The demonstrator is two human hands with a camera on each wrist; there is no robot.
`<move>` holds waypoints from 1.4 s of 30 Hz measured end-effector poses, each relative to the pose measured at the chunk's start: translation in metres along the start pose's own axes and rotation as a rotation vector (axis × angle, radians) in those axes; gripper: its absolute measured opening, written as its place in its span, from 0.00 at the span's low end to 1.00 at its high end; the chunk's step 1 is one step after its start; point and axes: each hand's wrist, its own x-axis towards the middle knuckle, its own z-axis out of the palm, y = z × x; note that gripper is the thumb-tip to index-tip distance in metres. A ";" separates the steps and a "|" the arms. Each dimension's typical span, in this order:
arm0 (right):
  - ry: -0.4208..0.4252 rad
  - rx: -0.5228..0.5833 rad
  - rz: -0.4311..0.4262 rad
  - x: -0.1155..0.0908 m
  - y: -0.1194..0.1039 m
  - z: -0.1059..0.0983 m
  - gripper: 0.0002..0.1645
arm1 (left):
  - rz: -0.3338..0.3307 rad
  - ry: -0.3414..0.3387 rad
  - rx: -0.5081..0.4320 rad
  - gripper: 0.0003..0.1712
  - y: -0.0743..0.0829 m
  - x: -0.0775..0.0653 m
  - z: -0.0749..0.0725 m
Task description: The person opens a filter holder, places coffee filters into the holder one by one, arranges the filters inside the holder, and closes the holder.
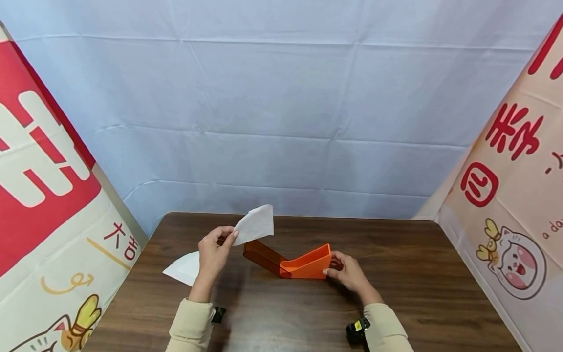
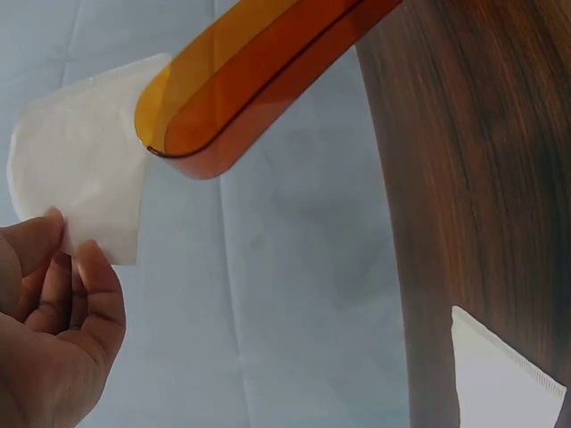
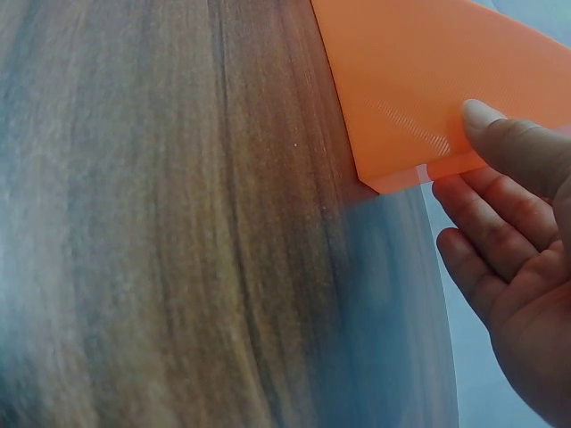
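Already the orange box (image 1: 310, 267) had its lid (image 1: 263, 256) open, right hand (image 1: 349, 272) gripping it; left hand (image 1: 213, 255) pinched one white sheet (image 1: 257, 225), second sheet (image 1: 184, 268) lay left, both outside.

2 white filters (image 1: 256, 225) (image 1: 184, 268), 1 orange box (image 1: 309, 267)
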 end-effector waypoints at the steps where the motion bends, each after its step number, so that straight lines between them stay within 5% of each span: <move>1: 0.001 -0.001 0.006 0.000 0.000 0.000 0.23 | 0.004 -0.004 -0.004 0.03 0.001 0.000 0.001; 15: -0.007 -0.017 0.024 -0.009 -0.044 -0.005 0.20 | 0.050 -0.086 -0.024 0.02 0.011 -0.002 0.014; 28: -0.002 -0.032 0.019 0.000 -0.001 0.000 0.22 | 0.026 -0.143 -0.075 0.04 0.014 -0.005 0.025; 42: 0.005 -0.018 0.011 -0.002 -0.011 -0.002 0.22 | 0.053 -0.235 -0.091 0.04 0.019 -0.006 0.043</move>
